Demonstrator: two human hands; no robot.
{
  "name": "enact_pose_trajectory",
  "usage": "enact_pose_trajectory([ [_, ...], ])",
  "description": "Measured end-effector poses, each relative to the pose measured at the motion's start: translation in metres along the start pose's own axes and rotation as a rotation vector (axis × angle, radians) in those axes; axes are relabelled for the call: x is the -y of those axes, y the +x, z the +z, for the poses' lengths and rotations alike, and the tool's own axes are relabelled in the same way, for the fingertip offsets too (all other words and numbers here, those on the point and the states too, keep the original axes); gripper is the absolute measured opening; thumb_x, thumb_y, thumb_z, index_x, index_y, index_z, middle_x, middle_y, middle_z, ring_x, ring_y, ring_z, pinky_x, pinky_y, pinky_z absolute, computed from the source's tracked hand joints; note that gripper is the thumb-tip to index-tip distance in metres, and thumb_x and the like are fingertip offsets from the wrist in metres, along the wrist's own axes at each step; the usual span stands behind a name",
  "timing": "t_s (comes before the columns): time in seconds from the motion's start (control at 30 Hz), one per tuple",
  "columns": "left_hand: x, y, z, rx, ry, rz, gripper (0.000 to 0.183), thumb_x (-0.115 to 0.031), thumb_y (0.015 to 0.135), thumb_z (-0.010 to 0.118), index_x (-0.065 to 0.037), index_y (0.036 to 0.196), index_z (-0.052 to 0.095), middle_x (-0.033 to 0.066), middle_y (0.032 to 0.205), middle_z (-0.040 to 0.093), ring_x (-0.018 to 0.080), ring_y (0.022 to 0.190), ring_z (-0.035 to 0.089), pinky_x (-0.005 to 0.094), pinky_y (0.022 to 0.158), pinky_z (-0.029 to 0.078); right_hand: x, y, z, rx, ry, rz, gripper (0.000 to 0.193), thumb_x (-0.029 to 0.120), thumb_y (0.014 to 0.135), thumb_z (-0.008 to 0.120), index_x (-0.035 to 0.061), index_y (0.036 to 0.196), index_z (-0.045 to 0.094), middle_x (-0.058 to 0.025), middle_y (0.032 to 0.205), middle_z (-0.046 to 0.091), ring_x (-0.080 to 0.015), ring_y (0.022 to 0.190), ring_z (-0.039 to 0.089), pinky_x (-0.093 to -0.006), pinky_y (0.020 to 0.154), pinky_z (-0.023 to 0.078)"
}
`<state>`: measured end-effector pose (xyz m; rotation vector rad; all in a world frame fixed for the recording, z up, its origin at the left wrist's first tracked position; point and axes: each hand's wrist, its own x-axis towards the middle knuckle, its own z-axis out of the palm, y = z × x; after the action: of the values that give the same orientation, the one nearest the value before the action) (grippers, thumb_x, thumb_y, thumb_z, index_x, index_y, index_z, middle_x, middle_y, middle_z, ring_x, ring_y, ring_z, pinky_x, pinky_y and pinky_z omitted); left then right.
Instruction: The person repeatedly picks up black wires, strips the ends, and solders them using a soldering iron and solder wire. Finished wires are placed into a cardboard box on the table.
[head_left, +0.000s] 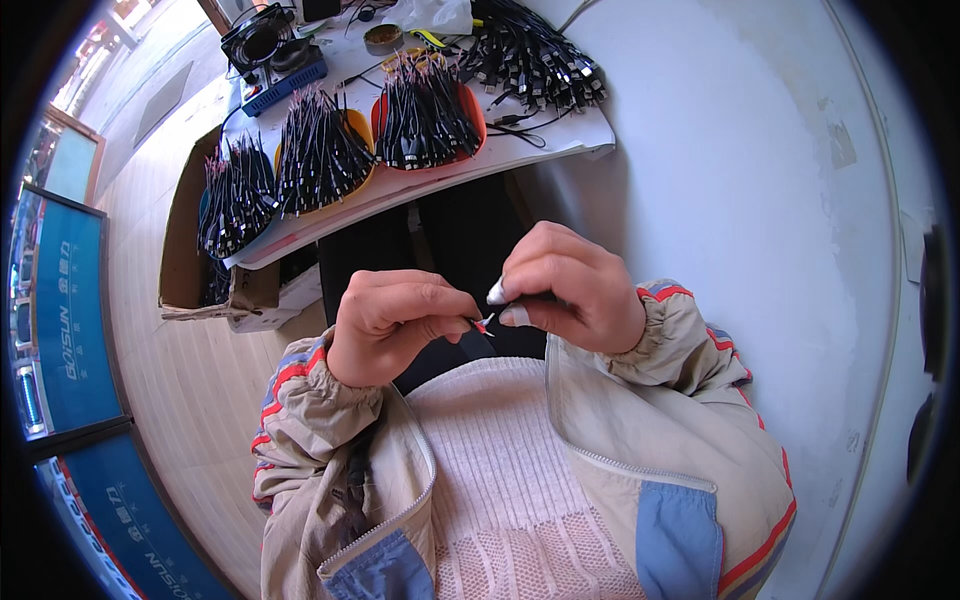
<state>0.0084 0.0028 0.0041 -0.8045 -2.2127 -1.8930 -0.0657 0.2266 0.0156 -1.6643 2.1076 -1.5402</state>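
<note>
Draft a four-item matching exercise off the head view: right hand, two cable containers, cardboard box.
1. Right hand
2. Rightmost cable container
3. Middle cable container
4. Cardboard box

A. Yellow
B. Brown
C. White coverings on fingertips
D. Red

Pairs: 1-C, 2-D, 3-A, 4-B

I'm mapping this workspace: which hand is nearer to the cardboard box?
Left. The left hand is to the right of the cardboard box, not touching it; the right hand is farther right, beyond the left.
</note>
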Motion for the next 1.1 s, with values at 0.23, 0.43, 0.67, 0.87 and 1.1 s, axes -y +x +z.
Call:
enact_pose_trajectory([
  [0.23, 0.004, -0.002, 0.005, -0.021, -0.105, -0.041, 0.009, 0.007, 0.081, 0.065, 0.004, 0.088, 0.068, 0.0106, 0.071, 0.065, 0.0155, 0.062, 0.064, 0.0242, 0.056, 0.051, 0.002, 0.005, 0.003, -0.015, -0.289, -0.277, 0.026, 0.008, 0.071, 0.076, 0.0069, 0.093, 0.062, -0.0039, 0.089, 0.059, -0.0202, 0.079, 0.057, -0.0311, 0.072, 0.044],
  [0.43, 0.013, 0.003, 0.013, -0.033, 0.39, 0.254, 0.011, 0.008, 0.077, 0.065, 0.004, 0.087, 0.066, 0.0126, 0.071, 0.064, 0.0196, 0.06, 0.064, 0.026, 0.054, 0.05, -0.012, 0.0, -0.006, 0.277, 0.759, 0.704, 0.012, 0.01, 0.088, 0.063, -0.0003, 0.094, 0.062, -0.0017, 0.084, 0.061, -0.0095, 0.078, 0.055, -0.0218, 0.072, 0.044],
  [0.67, 0.02, -0.007, 0.02, -0.117, -0.024, 0.007, 0.006, 0.003, 0.082, 0.065, 0.005, 0.087, 0.066, 0.0112, 0.071, 0.064, 0.0163, 0.059, 0.062, 0.0252, 0.055, 0.049, -0.009, -0.01, -0.001, 0.087, 0.659, 0.49, 0.017, 0.006, 0.084, 0.071, -0.0001, 0.096, 0.062, -0.0034, 0.086, 0.059, -0.0118, 0.082, 0.056, -0.025, 0.072, 0.047],
  [0.87, 0.024, -0.007, 0.029, -0.154, -0.427, -0.128, 0.006, 0.001, 0.085, 0.066, 0.006, 0.088, 0.067, 0.0093, 0.073, 0.064, 0.0123, 0.063, 0.061, 0.0234, 0.057, 0.049, 0.001, 0.001, 0.0, -0.069, -0.07, -0.187, 0.02, -0.001, 0.076, 0.073, 0.0015, 0.092, 0.062, -0.0078, 0.085, 0.058, -0.0202, 0.076, 0.058, -0.029, 0.066, 0.048],
  [1.1, 0.017, -0.003, 0.028, -0.162, 0.542, 0.31, 0.014, 0.006, 0.079, 0.065, 0.002, 0.092, 0.066, 0.0121, 0.072, 0.063, 0.021, 0.061, 0.064, 0.0278, 0.053, 0.051, 0.007, -0.011, 0.006, 0.024, 0.762, 0.773, 0.012, 0.012, 0.093, 0.061, 0.0016, 0.098, 0.059, -0.0007, 0.084, 0.057, -0.0066, 0.074, 0.051, -0.0208, 0.064, 0.043],
])
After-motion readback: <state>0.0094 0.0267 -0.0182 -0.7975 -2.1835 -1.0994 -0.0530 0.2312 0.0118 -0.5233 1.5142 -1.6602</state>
